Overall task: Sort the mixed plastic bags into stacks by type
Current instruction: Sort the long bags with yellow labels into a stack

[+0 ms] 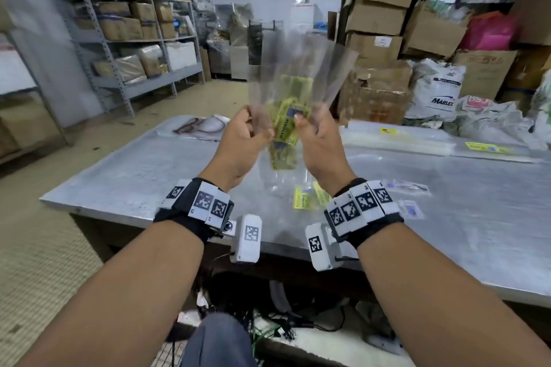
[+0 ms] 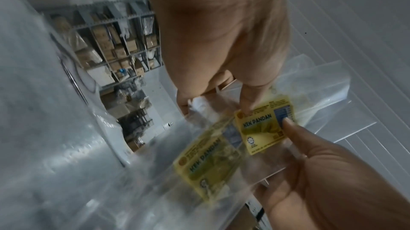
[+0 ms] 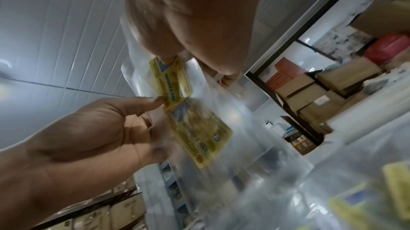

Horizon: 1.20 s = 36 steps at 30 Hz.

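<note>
Both hands are raised above the metal table (image 1: pixel 134 176) and hold a fanned bundle of clear plastic bags (image 1: pixel 298 68) with yellow "KEK PANDAN" labels (image 1: pixel 286 125). My left hand (image 1: pixel 262 131) pinches the bundle's lower left edge. My right hand (image 1: pixel 301 122) pinches it from the right, thumb on a label. In the left wrist view the left hand (image 2: pixel 213 97) grips the bags from above, and the right hand (image 2: pixel 295 132) presses its thumb on a label (image 2: pixel 261 128). The right wrist view shows the right hand (image 3: pixel 195 69) and left hand (image 3: pixel 153 104) both pinching one labelled bag (image 3: pixel 173 83).
More yellow-labelled bags (image 1: pixel 304 198) lie on the table under the hands. Small bags with blue labels (image 1: pixel 410 188) lie to the right. A long flat stack of clear bags (image 1: pixel 417 140) runs along the far right. Shelves stand at left, cardboard boxes (image 1: pixel 378 9) behind.
</note>
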{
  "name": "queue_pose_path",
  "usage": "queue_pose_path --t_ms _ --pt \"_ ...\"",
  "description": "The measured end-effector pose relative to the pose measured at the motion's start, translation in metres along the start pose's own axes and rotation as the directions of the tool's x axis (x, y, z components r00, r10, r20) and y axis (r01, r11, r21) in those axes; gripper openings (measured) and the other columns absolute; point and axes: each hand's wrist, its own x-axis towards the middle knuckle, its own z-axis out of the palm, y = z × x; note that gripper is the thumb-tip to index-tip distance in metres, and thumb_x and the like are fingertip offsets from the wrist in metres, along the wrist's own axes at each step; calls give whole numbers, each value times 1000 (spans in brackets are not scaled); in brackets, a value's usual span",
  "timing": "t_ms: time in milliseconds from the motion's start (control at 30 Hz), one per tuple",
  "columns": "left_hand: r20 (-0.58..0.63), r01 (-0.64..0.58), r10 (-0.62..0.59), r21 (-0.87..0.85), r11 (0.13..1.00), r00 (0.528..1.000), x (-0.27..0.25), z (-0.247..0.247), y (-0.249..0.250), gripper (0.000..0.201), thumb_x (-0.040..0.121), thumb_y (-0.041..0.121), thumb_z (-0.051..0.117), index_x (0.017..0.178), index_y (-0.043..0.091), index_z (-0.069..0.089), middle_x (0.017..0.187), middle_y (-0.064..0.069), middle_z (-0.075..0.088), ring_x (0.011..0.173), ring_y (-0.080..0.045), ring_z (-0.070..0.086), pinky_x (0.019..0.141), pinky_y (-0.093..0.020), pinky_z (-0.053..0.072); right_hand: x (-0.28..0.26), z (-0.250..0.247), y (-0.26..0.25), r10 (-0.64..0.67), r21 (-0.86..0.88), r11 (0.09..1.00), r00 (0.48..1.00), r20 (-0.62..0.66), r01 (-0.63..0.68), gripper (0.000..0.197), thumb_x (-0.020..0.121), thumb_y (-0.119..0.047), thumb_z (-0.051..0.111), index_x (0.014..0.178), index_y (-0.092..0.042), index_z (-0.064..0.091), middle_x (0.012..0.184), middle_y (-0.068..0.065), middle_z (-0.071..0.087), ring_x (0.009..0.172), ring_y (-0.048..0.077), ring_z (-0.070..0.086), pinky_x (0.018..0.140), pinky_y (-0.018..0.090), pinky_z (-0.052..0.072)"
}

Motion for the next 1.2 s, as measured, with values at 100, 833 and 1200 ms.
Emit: queue_pose_path --t_ms 100,833,1200 --pt "-47 44 -43 29 999 998 -15 -33 -19 32 95 -5 63 114 21 58 107 -4 71 92 -4 67 75 -18 51 -12 34 22 91 -37 995 993 81 -88 22 103 -27 56 125 -28 56 122 -4 69 115 10 65 106 39 50" --pt "-121 128 -111 137 982 986 -43 -69 -73 19 103 19 57 120 22 50 116 4 69 105 -5 67 96 -35 55 -53 79 51 370 -130 924 926 76 -359 15 107 -30 47 121 -33 46 113 -11 64 93 8 62 73 27 52" --pt "-178 57 -35 118 991 983 -41 -78 -68 11 106 16 49 115 21 50 113 3 69 105 -9 66 99 -41 54 -49 102 45 291 -146 950 951 103 -275 14 109 -29 41 121 -27 48 111 -12 65 104 5 61 96 35 48"
